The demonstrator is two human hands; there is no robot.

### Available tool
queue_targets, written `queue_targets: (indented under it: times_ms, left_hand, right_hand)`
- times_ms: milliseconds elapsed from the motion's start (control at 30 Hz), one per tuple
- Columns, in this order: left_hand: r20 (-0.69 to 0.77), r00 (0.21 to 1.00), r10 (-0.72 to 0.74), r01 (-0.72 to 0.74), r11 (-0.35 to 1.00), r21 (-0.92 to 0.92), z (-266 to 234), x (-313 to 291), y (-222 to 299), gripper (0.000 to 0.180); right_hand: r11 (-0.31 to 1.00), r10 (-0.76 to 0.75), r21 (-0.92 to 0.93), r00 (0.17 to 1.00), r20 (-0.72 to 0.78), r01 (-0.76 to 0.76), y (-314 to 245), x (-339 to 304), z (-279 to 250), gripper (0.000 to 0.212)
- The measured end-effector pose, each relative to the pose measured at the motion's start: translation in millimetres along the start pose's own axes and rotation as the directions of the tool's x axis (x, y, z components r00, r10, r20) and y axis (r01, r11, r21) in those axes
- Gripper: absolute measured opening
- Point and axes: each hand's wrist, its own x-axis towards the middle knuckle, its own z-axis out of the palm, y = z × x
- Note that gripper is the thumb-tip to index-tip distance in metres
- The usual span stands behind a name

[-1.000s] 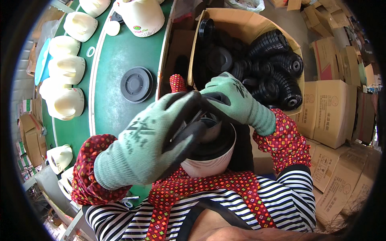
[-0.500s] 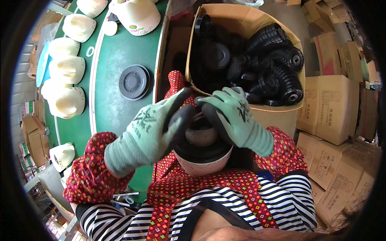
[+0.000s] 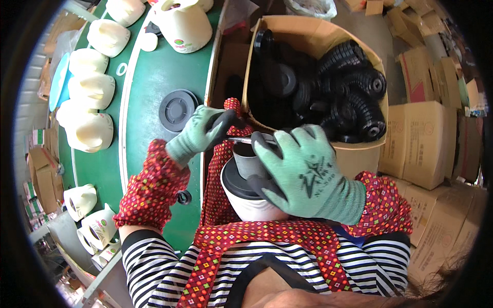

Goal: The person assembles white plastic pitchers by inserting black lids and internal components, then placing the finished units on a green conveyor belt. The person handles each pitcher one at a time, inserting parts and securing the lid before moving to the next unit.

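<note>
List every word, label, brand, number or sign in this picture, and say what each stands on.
I don't copy out printed wording, but here is where it stands:
Right hand's green glove: dark star-shaped emblem with lettering.
Brown carton at right: printed characters and a round emblem.
White jug-shaped body at top: small coloured label, too small to read.
White body at lower left: small label, also unreadable.

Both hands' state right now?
Left hand: curled at thin pale strip; grip can't be told.
Right hand: closed on grey cylinder.
</note>
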Motion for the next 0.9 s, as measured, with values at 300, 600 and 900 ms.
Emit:
queue_targets:
  times_ms: [300, 600, 900]
  left_hand:
    - [-0.339, 0.781, -0.525, 0.617, 0.734, 0.283, -64, -178, 20, 0.013]
    - [-0.597, 0.644, -0.478, 0.762, 0.465, 0.451, -44, -264, 30, 0.070]
    - [-0.442, 0.641, -0.627, 0.264, 0.721, -0.641, -41, -297, 136, 0.062]
  right_hand:
    - [0.851, -0.095, 0.471, 0.950, -0.297, 0.232, 34, -47, 75, 0.071]
    - [0.596, 0.320, 0.782, 0.839, -0.441, 0.183, 0, 19, 60, 0.031]
    - [-0.361, 0.116, 0.903, 0.950, 0.290, -0.231, -90, 125, 143, 0.044]
